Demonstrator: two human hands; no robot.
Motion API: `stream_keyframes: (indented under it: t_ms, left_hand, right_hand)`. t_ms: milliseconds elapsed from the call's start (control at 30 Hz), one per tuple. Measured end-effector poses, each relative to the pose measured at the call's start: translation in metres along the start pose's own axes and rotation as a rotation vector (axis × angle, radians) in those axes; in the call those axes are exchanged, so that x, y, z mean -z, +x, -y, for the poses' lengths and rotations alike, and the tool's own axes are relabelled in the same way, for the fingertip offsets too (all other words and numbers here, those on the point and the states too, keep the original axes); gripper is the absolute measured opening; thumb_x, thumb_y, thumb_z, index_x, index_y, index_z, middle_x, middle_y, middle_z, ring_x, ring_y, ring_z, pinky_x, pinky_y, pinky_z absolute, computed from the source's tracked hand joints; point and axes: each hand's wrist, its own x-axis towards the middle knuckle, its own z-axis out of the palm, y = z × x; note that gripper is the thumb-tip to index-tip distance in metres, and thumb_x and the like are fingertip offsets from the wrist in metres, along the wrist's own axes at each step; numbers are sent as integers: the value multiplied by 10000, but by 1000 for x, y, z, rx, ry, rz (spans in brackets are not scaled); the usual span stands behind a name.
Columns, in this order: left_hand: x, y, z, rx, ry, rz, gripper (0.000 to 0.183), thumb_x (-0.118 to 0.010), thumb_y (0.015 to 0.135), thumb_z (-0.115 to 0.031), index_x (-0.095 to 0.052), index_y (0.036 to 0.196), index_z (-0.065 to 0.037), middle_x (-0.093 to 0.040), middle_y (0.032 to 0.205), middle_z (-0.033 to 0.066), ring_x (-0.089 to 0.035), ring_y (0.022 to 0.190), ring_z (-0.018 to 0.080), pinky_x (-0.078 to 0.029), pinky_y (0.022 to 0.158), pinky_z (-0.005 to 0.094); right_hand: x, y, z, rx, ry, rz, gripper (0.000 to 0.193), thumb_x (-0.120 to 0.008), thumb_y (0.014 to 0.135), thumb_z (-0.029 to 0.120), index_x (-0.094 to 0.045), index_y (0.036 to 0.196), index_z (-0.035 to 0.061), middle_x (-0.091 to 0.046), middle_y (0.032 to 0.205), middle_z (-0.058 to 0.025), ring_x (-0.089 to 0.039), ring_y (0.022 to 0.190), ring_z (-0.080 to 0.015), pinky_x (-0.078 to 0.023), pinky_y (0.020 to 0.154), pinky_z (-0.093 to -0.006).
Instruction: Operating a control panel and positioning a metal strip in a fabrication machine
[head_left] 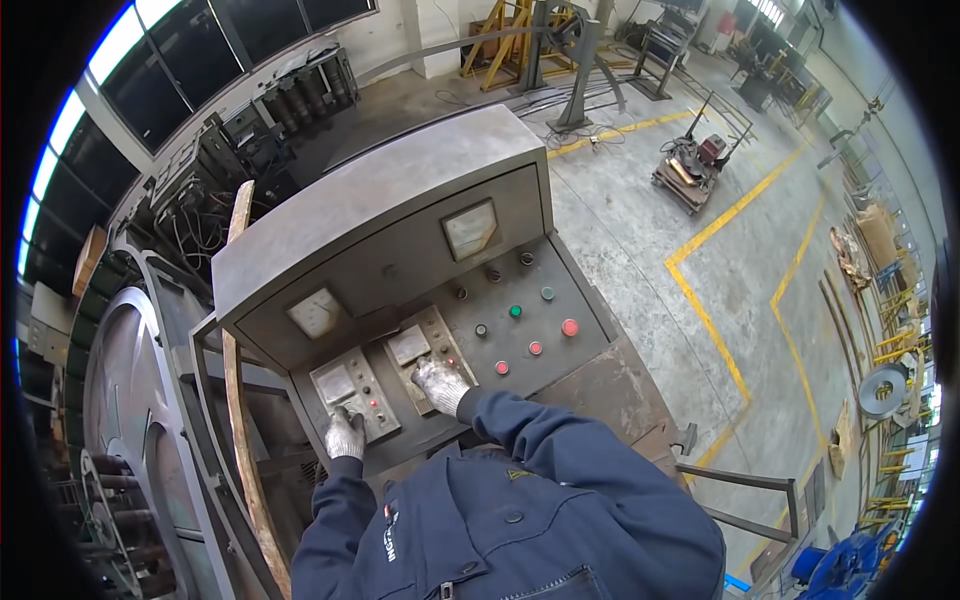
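Both of my hands wear worn, whitish knit gloves and rest on a grey metal control desk (570, 395). My left hand (345, 436) is closed at the lower left edge of a beige control module (338, 384) with a pale display and a lit red lamp. To its right, my right hand (440, 386) is curled closed over the lower part of a second beige module (408, 345). What the fingertips of either hand grip is too small or covered to make out. Right of this hand sit red push buttons (535, 349) and a green one (516, 312).
Two analog meters (470, 231) are set in the upright panel behind the modules. A large metal wheel (125, 380) stands at the left, beside a wooden pole (233, 400). A metal rail (750, 480) borders the right side. A low cart (690, 170) stands on the yellow-lined floor.
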Motion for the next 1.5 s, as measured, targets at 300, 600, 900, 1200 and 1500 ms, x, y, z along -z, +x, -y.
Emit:
stream_keyframes:
  t_ms: [300, 600, 900, 1200, 1500]
  left_hand:
    - [-7, -3, 0, 52, -30, -59, 327, -688, 902, -231, -584, 1141, -33, -699, 1018, 252, -682, 967, 432, -539, 832, 494]
    - [-4, 1, -12, 54, -51, -81, 347, -693, 898, -222, -586, 1151, -11, -695, 1050, 264, -669, 1001, 442, -529, 846, 489]
    - [9, -16, -15, 253, -132, -134, 549, -736, 876, -345, -578, 1270, 4, -694, 1071, 255, -681, 997, 409, -525, 876, 468]
    - [22, -30, -156, -18, -271, -385, 492, -795, 863, -262, -601, 1244, -18, -608, 876, 117, -611, 789, 245, -525, 747, 386]
    - [-54, 36, -405, -227, -97, -148, 540, -738, 890, -353, -582, 1305, -45, -654, 1089, 181, -659, 965, 317, -535, 866, 412]
  right_hand:
    - [5, 2, -10, 151, 68, 39, 265, -607, 802, 12, -603, 1067, 4, -603, 1097, -245, -652, 999, -381, -547, 837, -465]
    - [73, -30, -58, 18, 62, -285, 403, -605, 870, 124, -581, 1264, 44, -600, 1177, -195, -612, 1049, -367, -499, 915, -450]
    - [150, -31, -221, -616, 226, -534, 374, -734, 854, 326, -687, 1091, 39, -721, 973, -207, -698, 906, -391, -561, 815, -461]
    - [134, 30, -277, -815, 130, -551, 419, -724, 758, 357, -668, 982, 7, -715, 934, -253, -704, 892, -422, -573, 804, -496]
    - [181, 17, -292, -251, 236, -108, 301, -670, 836, 179, -634, 1113, 68, -733, 957, -154, -730, 858, -317, -583, 709, -446]
